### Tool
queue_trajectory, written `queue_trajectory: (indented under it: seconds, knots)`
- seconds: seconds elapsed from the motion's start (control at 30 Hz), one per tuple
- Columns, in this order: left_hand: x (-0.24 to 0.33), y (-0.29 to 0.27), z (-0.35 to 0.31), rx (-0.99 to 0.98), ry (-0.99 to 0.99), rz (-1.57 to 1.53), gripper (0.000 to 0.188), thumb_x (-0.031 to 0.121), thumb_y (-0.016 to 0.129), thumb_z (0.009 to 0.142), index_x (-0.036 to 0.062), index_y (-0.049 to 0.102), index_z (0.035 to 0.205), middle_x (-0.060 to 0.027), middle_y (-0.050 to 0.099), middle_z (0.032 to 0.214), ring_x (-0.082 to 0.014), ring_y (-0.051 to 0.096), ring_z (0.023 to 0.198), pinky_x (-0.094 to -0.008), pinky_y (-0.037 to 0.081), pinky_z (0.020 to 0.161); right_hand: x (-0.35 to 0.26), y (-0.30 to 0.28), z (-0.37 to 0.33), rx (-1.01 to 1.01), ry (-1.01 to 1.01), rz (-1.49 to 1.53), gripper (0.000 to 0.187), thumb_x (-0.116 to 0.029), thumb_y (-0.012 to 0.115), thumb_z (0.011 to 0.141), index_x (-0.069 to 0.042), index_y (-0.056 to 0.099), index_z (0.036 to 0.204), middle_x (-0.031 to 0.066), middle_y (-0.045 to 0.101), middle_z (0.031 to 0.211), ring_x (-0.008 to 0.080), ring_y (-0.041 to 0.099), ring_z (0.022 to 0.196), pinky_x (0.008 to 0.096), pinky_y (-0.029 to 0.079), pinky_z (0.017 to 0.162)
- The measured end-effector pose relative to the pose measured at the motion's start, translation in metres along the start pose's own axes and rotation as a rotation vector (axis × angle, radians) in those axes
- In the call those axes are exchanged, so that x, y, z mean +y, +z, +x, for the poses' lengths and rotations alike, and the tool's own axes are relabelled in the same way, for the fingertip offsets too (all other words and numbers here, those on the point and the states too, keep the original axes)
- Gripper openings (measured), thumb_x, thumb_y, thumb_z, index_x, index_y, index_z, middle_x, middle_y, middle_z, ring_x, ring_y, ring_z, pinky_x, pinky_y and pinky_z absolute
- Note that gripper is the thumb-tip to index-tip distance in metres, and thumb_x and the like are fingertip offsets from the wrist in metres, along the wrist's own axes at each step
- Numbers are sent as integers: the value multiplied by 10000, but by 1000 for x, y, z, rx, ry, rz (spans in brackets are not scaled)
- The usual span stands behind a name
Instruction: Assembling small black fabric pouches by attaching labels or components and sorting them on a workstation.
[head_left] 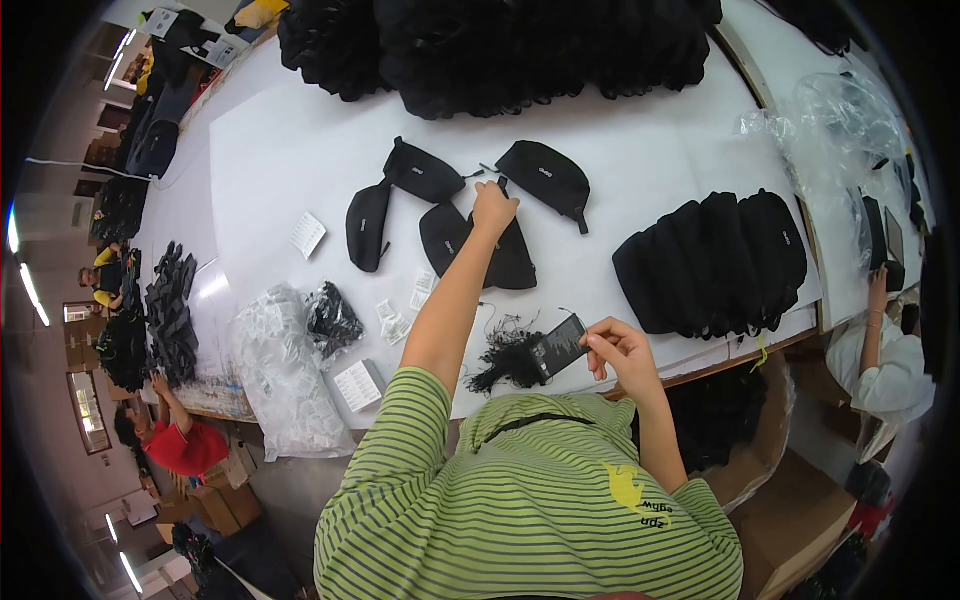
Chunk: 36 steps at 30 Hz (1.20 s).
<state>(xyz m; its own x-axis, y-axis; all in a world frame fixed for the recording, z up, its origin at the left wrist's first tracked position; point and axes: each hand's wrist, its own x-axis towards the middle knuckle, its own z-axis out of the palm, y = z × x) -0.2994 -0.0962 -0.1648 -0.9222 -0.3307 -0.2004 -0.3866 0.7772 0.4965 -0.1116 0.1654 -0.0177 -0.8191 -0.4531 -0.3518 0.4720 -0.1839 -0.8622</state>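
My left hand (495, 207) is stretched forward over the white table, its fingers closed on the upper end of a dark zip pouch (513, 258); a short black tab pokes out above the fingers. Around it lie more black pouches: one (440, 238) partly under my forearm, one (545, 178) to the right, one (425, 172) and one (368, 226) to the left. Close to my body, my right hand (622, 352) pinches the edge of a black hang tag (562, 347). That tag rests at a tangle of black strings (508, 358).
A large heap of black goods (540, 50) fills the far side. A row of black pouches (710, 262) stands right. Left are a clear bag of white packets (283, 370), a black plastic bundle (332, 318) and a white label stack (358, 385). Co-workers are at both sides.
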Motion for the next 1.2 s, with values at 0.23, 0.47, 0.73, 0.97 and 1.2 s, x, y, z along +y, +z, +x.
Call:
queue_trajectory:
  seconds: [0.23, 0.47, 0.73, 0.97, 1.2]
  knots:
    - [40, -25, -65, -70, 393, -421, 278, 133, 690, 757, 23, 567, 980, -121, 563, 826, -257, 598, 760, -358, 480, 653, 12, -22, 12, 190, 48, -58, 129, -127, 605, 901, -3, 634, 886, -2, 543, 612, 37, 468, 495, 181, 357, 452]
    - [51, -70, -222, -36, 535, -729, 235, 79, 746, 743, 19, 624, 936, -52, 613, 828, -148, 552, 691, -256, 446, 607, 13, -8, 11, 366, -98, -470, 115, -143, 669, 843, -30, 658, 862, -32, 428, 502, 33, 343, 455, 241, 236, 432]
    - [18, -65, -294, -104, -57, -845, 99, 64, 735, 743, 7, 675, 797, -10, 574, 722, -57, 442, 582, -212, 338, 516, 27, 30, -23, 131, -224, -848, 122, -214, 670, 805, -110, 686, 867, 63, 504, 546, 200, 469, 464, 329, 345, 462]
    - [6, -78, -306, -58, 191, -727, 82, 56, 679, 810, 8, 658, 874, -11, 608, 820, -50, 491, 629, -196, 396, 566, 38, 32, -36, 113, -112, -577, 161, -181, 674, 827, -93, 684, 961, -2, 504, 577, 80, 481, 502, 235, 357, 477]
    - [23, -110, -323, -109, 31, -1290, 120, 113, 590, 909, 1, 572, 945, -35, 576, 803, -71, 502, 655, -206, 419, 599, 36, 14, -48, 77, -199, -122, 104, -59, 627, 845, -51, 558, 922, -35, 594, 727, 20, 470, 640, 189, 315, 557]
